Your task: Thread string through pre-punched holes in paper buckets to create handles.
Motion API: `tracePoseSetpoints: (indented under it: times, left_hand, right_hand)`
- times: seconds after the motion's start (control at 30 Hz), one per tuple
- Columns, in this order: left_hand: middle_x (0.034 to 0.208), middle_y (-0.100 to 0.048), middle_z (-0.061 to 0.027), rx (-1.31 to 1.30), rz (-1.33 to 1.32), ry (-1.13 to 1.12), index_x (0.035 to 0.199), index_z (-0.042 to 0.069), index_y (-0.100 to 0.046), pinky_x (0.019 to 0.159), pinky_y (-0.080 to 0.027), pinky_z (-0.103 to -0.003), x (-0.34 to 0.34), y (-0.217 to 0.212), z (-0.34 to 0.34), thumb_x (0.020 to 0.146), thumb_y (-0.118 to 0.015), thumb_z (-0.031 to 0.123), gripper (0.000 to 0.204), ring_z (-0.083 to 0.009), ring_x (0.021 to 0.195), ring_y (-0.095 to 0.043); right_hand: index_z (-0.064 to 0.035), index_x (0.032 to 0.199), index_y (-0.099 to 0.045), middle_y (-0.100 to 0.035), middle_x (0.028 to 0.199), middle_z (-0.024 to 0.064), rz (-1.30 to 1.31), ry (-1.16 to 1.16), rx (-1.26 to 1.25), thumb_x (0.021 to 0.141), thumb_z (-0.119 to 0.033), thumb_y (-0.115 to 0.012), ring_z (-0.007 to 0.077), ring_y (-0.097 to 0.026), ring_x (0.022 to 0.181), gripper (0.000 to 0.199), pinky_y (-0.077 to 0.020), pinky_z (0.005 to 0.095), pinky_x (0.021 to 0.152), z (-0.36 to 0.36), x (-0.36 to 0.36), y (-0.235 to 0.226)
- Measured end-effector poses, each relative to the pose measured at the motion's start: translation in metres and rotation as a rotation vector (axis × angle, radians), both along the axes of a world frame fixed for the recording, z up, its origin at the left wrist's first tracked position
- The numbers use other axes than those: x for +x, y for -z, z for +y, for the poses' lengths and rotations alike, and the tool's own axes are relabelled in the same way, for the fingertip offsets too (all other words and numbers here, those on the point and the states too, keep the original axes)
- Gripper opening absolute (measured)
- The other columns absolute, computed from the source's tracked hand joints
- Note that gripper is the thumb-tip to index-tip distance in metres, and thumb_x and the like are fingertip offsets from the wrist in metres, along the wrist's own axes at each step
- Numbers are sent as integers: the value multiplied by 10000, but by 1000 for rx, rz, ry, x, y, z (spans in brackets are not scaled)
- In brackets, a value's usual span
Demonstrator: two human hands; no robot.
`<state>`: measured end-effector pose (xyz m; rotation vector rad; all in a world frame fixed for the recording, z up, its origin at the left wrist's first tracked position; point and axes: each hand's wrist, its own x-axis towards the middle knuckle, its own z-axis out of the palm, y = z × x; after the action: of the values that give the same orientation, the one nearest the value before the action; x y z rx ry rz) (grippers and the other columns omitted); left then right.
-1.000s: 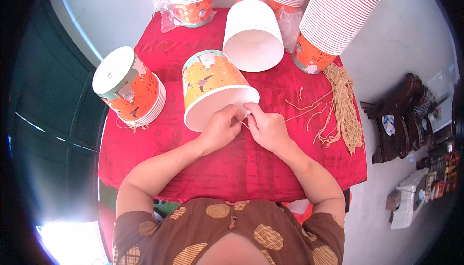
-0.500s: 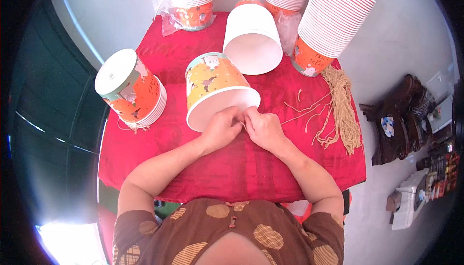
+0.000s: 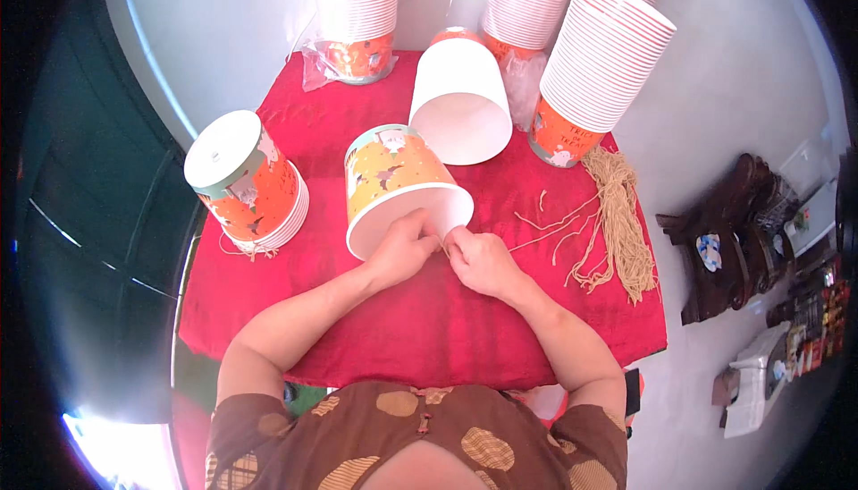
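Observation:
A yellow-orange paper bucket (image 3: 393, 166) with bats and a ghost lies on its side, its white mouth toward me. At the near edge of its rim, my left hand (image 3: 404, 247) is closed in a pinch, with the forefinger reaching into the mouth. My right hand (image 3: 483, 262) is closed just to the right, fingertips against the rim. The fingertips almost meet. What they pinch is too small to make out, though a thin tan line shows between them. Tan twine (image 3: 618, 231) lies in a bundle to the right, with several loose strands beside it.
Upside-down nested orange buckets (image 3: 250, 181) stand at the left with twine at their rim. A white-sided bucket (image 3: 460, 101) lies behind the yellow one. Tall bucket stacks (image 3: 608, 52) line the back of the red cloth-covered table (image 3: 393, 338), some in clear plastic.
My hands have moved slightly apart at the rim, and the right one sits a little lower on it. The whole view has shifted, so the table items appear lower.

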<state>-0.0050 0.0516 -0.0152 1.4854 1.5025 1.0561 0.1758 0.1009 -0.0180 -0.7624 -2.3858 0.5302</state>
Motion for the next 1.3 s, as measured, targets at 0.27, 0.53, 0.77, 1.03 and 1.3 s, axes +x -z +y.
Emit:
tracePoseSetpoints:
  times: [0.27, 0.53, 0.77, 1.03, 1.3]
  left_hand:
    - [822, -640, -142, -8, 18, 53, 841, -17, -584, 724, -490, -363, -6, 3, 5, 812, -626, 83, 113, -224, 786, -609]
    - [749, -580, -36, 60, 49, 118, 828, 12, -588, 584, -446, -270, -8, 4, 8, 828, -628, 31, 44, -107, 670, -533]
    - [826, -628, -80, 42, 49, 161, 831, 10, -597, 694, -486, -317, -10, 5, 7, 787, -643, 39, 69, -168, 791, -588]
    - [836, -632, -84, 49, 6, 153, 844, 8, -602, 714, -486, -321, -7, -1, 5, 796, -641, 35, 67, -171, 803, -587]
    - [843, -630, -96, 25, 35, 137, 866, 1, -609, 719, -484, -328, -9, 4, 6, 788, -633, 42, 91, -189, 798, -588]
  right_hand:
    - [-27, 898, -548, -616, 688, 222, -103, -78, -18, 890, -107, -563, 417, -637, 663, 82, -496, 512, 570, 0, 3, -1]
    - [-30, 897, -556, -629, 713, 208, -87, -106, 1, 895, -113, -563, 406, -644, 674, 83, -501, 497, 579, 5, 3, 7]
    - [-25, 868, -565, -630, 705, 224, -80, -104, -13, 906, -175, -561, 422, -640, 687, 155, -489, 531, 597, 4, 1, 6]
    - [-38, 895, -582, -639, 712, 213, -76, -96, 39, 895, -174, -555, 411, -646, 693, 139, -495, 526, 604, 5, 3, 4]
    - [-62, 915, -591, -645, 719, 198, -89, -95, 31, 898, -190, -548, 400, -650, 688, 135, -497, 527, 607, 4, 3, 5]
